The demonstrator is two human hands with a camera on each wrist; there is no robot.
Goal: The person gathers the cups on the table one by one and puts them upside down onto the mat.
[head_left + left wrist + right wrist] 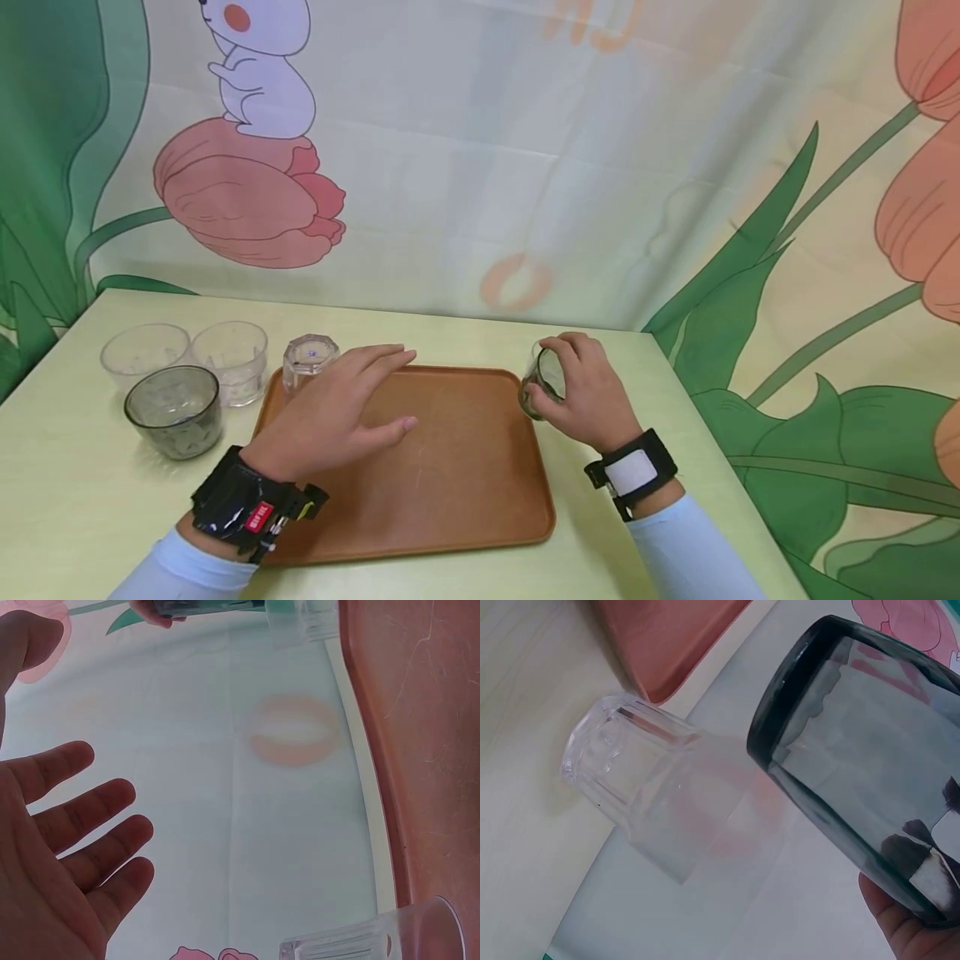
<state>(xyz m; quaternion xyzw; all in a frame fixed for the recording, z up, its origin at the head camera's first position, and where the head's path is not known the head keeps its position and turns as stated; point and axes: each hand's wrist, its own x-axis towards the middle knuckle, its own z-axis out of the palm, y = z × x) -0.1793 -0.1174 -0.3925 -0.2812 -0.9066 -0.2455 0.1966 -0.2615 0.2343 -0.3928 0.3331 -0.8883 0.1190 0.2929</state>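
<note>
Near the far right corner of the brown tray (450,467), the right hand (591,396) holds a dark glass (855,742) up off the table (67,508), with the thumb on one side and fingers on the other. Just under it, a clear glass (634,769) stands on the table beside the tray; I can't tell if the two glasses touch. The left hand (326,421) holds nothing and is over the left part of the tray, with its fingers straight and spread. The two hands are well apart. By the left hand, what looks like an upside-down glass (310,357) sits at the tray's back left corner, and past it are two clear cups (234,367) and a dark cup (177,414). I think the dark glass is hard and stiff, so a squeeze won't bend it. Its bottom looks thick, so it may feel a bit heavy there. The smooth sides could slip if the grip is loose, and a hard bump might chip it. A good place to hold it is around the sides near the top, firm but gentle, so no fingers get caught between the glasses.
</note>
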